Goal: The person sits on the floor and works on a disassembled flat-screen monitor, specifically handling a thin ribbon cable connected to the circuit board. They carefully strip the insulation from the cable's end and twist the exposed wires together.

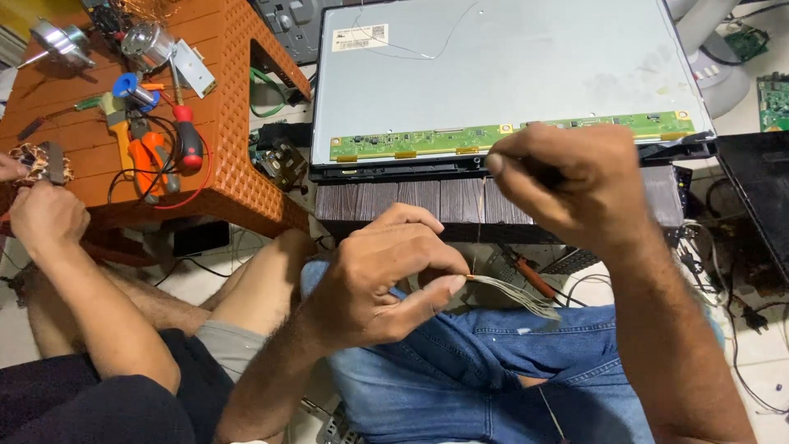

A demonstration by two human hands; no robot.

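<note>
Here the left hand (pixel 386 275) pinches a fanned bundle of thin pale wires (pixel 514 294) over the person's jeans (pixel 493 362). The right hand (pixel 567 181), fingers pressed together, pulls one fine strand (pixel 477 238) straight up from it.

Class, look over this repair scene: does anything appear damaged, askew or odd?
The wire bundle pinched in the left hand is frayed, its strands splayed apart. The flat panel lies back-up with its green circuit strip exposed.

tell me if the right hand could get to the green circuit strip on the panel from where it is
Probably yes: the right hand is right in front of the green circuit strip, nothing between them, though it pinches a thin wire.
</note>
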